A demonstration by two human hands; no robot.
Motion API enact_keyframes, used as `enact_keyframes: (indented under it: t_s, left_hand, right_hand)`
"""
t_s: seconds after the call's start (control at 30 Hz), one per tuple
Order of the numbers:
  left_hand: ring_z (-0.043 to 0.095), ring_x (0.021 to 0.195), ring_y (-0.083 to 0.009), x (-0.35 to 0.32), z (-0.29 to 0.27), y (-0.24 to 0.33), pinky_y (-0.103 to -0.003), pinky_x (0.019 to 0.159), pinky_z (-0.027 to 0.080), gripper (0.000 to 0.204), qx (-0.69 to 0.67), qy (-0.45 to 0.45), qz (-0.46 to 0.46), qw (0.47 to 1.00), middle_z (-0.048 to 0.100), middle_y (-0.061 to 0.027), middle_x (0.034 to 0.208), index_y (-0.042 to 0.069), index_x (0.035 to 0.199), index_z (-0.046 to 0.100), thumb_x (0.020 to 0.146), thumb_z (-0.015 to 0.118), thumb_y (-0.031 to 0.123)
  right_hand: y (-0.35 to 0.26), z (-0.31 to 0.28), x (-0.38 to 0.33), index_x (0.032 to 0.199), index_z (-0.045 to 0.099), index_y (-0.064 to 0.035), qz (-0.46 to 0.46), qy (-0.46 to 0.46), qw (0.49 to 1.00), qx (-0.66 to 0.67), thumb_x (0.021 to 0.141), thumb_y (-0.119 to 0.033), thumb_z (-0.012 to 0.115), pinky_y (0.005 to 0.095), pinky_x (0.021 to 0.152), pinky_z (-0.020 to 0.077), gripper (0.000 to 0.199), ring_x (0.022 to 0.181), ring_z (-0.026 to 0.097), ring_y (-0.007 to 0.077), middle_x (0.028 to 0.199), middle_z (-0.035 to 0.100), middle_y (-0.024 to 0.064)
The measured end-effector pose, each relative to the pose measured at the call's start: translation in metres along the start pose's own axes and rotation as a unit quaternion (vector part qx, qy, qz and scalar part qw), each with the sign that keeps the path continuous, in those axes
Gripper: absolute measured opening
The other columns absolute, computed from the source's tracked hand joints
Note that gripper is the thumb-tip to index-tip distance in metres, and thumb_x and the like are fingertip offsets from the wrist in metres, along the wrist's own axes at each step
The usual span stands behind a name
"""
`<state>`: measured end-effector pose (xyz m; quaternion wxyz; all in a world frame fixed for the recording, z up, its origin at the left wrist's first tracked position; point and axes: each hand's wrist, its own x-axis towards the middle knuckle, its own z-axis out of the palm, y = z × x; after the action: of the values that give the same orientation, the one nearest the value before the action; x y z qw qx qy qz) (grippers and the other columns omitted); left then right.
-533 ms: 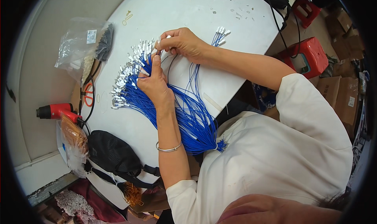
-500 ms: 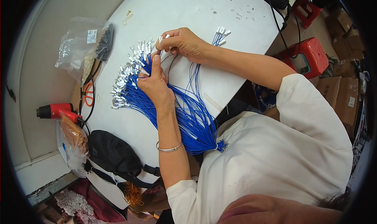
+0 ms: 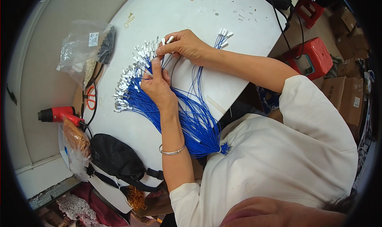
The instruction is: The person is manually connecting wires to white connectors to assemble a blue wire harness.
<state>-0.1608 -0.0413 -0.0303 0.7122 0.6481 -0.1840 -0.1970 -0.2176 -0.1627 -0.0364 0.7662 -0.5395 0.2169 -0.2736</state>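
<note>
A large bundle of thin blue wires (image 3: 191, 119) with white and silver tips fans out over the white table (image 3: 167, 16), tied together near my body. My left hand (image 3: 157, 84) pinches wires from the fan, thumb up toward the tips. My right hand (image 3: 183, 46) holds one wire's white tip between its fingertips, right above the left thumb. A few blue wires (image 3: 221, 34) lie apart beyond my right wrist. A silver bangle (image 3: 172, 151) circles my left forearm.
A clear plastic bag of small parts (image 3: 83, 46) lies at the far left with red-handled scissors (image 3: 90, 99) below it. A red heat gun (image 3: 57, 113), a black pouch (image 3: 115, 157) and a bag of orange pieces (image 3: 75, 137) sit near the left edge. A red stool (image 3: 314, 56) stands right.
Both hands stay joined at the wire tips; the right fingers have shifted slightly around one white tip. The bundle has not moved.
</note>
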Motion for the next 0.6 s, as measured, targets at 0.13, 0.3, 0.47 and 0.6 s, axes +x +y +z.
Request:
enact_keyframes:
  t_s: [0.13,0.3,0.47,0.6]
  left_hand:
    - [0.034,0.039,-0.0019,0.0021,-0.0003,0.003,-0.016,0.036,0.021,0.019,-0.05,0.021,-0.051,0.997,0.045,0.0043,0.048,0.005,0.083,0.067,0.092,0.067,0.022]
    - [0.036,0.039,-0.0013,0.0039,-0.0043,-0.0037,-0.016,0.035,0.022,0.015,-0.049,0.031,-0.034,0.998,0.047,0.0042,0.05,0.006,0.084,0.065,0.09,0.07,0.019]
    - [0.038,0.041,-0.0008,0.0038,-0.0025,-0.0051,-0.015,0.036,0.025,0.012,-0.042,0.032,-0.038,0.998,0.051,0.0035,0.054,0.007,0.085,0.064,0.088,0.072,0.015]
    - [0.04,0.042,-0.0006,0.003,-0.0003,-0.0022,-0.014,0.036,0.026,0.012,-0.047,0.043,-0.036,0.997,0.055,0.0027,0.057,0.007,0.084,0.064,0.087,0.072,0.014]
  right_hand:
    - [0.0012,-0.0003,0.0016,0.077,0.07,-0.0049,-0.011,-0.004,1.0,0.028,0.072,-0.014,0.084,0.0155,0.051,0.0427,0.017,0.05,0.049,0.0062,0.067,0.068,0.0074]
    - [-0.0011,0.0029,-0.0013,0.079,0.071,-0.0045,-0.003,-0.004,1.0,0.003,0.072,-0.013,0.083,0.0162,0.052,0.0433,0.017,0.051,0.05,0.0073,0.066,0.067,0.0071]
    - [0.0022,0.0,0.0001,0.08,0.072,-0.0042,-0.009,0.002,1.0,0.001,0.071,-0.013,0.084,0.0159,0.052,0.0432,0.018,0.052,0.051,0.0078,0.064,0.066,0.0062]
    - [0.0058,0.0006,0.0032,0.082,0.073,-0.0037,-0.031,0.024,0.999,0.003,0.072,-0.014,0.084,0.0156,0.052,0.0432,0.018,0.052,0.05,0.0074,0.064,0.066,0.0057]
